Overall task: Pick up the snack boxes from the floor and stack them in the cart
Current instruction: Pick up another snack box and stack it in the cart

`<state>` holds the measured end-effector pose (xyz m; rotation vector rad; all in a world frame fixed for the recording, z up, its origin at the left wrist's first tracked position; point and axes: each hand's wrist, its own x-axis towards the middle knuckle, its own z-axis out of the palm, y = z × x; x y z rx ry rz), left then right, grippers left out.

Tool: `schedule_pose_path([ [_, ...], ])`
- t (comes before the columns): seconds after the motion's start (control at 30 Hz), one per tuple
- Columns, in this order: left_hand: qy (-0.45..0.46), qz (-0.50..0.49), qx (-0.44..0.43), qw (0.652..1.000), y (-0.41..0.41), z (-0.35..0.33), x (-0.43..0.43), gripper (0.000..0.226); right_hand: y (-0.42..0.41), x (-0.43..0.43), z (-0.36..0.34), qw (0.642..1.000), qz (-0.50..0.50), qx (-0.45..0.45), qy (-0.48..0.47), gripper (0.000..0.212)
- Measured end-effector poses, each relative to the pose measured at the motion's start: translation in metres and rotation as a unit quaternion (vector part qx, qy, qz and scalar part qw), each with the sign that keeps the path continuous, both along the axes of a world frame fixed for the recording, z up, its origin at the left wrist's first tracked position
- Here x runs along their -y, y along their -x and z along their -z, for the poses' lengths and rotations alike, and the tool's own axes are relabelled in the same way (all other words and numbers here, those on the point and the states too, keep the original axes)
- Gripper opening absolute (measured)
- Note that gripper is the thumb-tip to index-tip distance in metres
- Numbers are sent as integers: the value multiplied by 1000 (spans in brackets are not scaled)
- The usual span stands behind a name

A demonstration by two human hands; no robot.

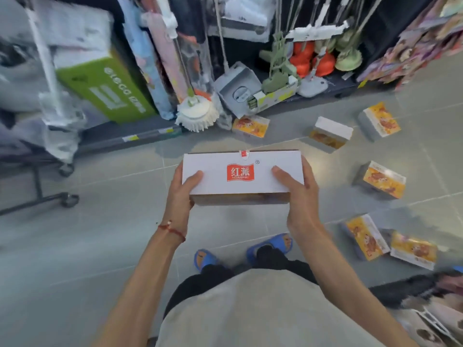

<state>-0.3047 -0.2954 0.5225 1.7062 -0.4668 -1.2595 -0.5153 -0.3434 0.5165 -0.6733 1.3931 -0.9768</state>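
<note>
Over glossy tiles (100,234), left hand (182,194) and right hand (299,194) grip a cardboard box (220,180).

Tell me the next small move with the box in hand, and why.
Likely carry the white box leftward toward the cart. Both the left hand and right hand hold its ends, it is lifted off the floor, and the cart's wheeled frame stands at left. Other snack boxes lie to the right, for later.

Boxes (383,180) right of held box (242,175)
</note>
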Motion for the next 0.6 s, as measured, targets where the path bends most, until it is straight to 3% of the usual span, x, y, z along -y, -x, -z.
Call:
schedule_pose_path([
  [0.17,3,-73,15,997,-95,-4,-62,35,-108,-32,5,997,-79,2,-15,57],
  [0.3,-19,-138,19,990,-173,-4,-112,56,-198,-56,2,988,-153,1,-27,67],
  [0.6,-31,-300,19,953,-290,-1,-149,61,-359,-37,2,954,-298,6,-17,44],
])
